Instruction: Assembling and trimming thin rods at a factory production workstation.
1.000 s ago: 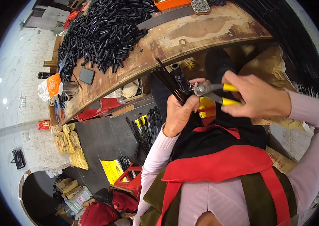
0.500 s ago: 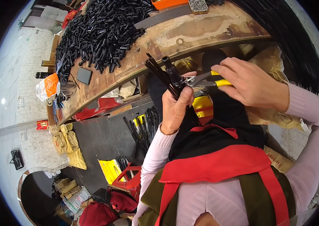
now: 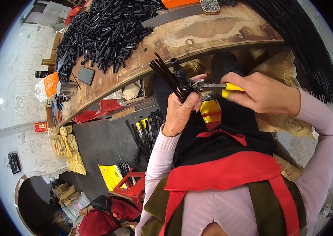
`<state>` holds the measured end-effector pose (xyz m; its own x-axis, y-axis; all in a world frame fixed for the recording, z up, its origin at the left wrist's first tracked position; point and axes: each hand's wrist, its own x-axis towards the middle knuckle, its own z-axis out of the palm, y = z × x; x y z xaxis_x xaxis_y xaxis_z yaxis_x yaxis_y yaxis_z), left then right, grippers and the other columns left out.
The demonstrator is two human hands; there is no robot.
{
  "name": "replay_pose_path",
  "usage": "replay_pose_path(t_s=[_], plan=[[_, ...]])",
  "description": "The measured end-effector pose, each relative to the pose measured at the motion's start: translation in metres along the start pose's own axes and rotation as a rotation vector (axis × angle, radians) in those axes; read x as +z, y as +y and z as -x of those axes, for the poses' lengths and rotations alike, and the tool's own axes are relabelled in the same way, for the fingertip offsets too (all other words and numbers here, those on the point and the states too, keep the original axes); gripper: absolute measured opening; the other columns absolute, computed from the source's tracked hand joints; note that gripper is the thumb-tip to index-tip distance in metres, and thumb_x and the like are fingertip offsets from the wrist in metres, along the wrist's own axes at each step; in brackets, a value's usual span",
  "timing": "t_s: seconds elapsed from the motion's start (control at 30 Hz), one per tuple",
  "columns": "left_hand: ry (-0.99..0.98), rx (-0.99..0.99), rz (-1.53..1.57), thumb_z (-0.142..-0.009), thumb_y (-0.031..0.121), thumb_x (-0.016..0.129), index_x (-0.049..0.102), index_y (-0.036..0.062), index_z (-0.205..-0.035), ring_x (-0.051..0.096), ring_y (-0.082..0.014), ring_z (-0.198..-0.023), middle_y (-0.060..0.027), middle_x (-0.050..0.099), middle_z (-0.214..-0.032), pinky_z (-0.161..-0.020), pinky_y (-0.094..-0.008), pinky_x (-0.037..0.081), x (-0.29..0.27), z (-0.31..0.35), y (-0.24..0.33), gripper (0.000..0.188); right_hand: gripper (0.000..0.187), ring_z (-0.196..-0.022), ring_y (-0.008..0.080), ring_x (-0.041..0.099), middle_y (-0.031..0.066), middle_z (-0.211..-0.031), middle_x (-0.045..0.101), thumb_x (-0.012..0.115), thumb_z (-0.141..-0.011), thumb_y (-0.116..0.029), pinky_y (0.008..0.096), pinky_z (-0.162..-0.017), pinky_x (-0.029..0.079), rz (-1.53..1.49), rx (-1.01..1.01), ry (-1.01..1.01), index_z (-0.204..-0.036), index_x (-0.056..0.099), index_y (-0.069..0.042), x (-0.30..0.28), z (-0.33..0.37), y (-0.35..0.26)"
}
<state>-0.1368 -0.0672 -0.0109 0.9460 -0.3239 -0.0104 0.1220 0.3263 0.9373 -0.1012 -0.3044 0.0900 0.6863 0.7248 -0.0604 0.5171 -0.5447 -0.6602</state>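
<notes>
bench (image 3: 209,31) ahead; hands (image 3: 180,114) (image 3: 272,94) hold black rods (image 3: 163,74) left, pliers (image 3: 234,87) right.

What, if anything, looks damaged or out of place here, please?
The wooden workbench looks worn: beside the heap of black tubes, its top is blotched with pale and dark patches rather than even. Nothing stands out about the pliers in the right hand or the black rods in the left hand.

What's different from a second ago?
The right hand has squeezed the yellow-handled metal pliers more nearly shut. Nothing was taken up or let go. The left hand still holds the thin black rods and thick black tube; the heap of short black tubes on the brown wooden bench looks unchanged.
</notes>
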Motion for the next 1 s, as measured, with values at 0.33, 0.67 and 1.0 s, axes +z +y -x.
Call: replay_pose_path(t_s=[0.33, 0.67, 1.0], plan=[[0.028, 0.055, -0.020, -0.099, 0.033, 0.058, 0.052, -0.0039, -0.127, 0.040, -0.0068, -0.062, 0.0021, 0.046, -0.072, -0.057, -0.0219, 0.035, -0.005, 0.005, -0.005, 0.046, 0.036, -0.065, 0.0372, 0.060, 0.0170, -0.068, 0.058, 0.069, -0.088, -0.028, 0.0402, -0.061, 0.048, 0.444, -0.249, 0.412, -0.098, 0.052, 0.002, 0.033, 0.003, 0.021], [-0.006, 0.021, -0.087, -0.098, 0.036, 0.057, 0.052, -0.0035, -0.117, 0.035, -0.0074, -0.059, 0.0015, 0.042, -0.070, -0.054, -0.0237, 0.033, -0.009, 0.014, -0.007, 0.044, 0.021, -0.078, 0.0416, 0.061, 0.0214, -0.084, 0.063, 0.064, -0.091, -0.015, 0.0439, -0.065, 0.048, -0.176, 0.031, 0.158, -0.100, 0.053, 0.001, 0.076, 0.011, 0.033], [-0.082, 0.030, -0.020, -0.098, 0.035, 0.058, 0.051, -0.0019, -0.113, 0.038, -0.0082, -0.061, 0.0005, 0.044, -0.072, -0.056, -0.0240, 0.035, -0.005, 0.015, -0.003, 0.041, 0.026, -0.074, 0.0295, 0.066, 0.0143, -0.076, 0.065, 0.057, -0.096, -0.024, 0.0372, -0.066, 0.048, -0.248, 0.138, -0.152, -0.101, 0.060, 0.002, 0.032, 0.006, 0.019]])
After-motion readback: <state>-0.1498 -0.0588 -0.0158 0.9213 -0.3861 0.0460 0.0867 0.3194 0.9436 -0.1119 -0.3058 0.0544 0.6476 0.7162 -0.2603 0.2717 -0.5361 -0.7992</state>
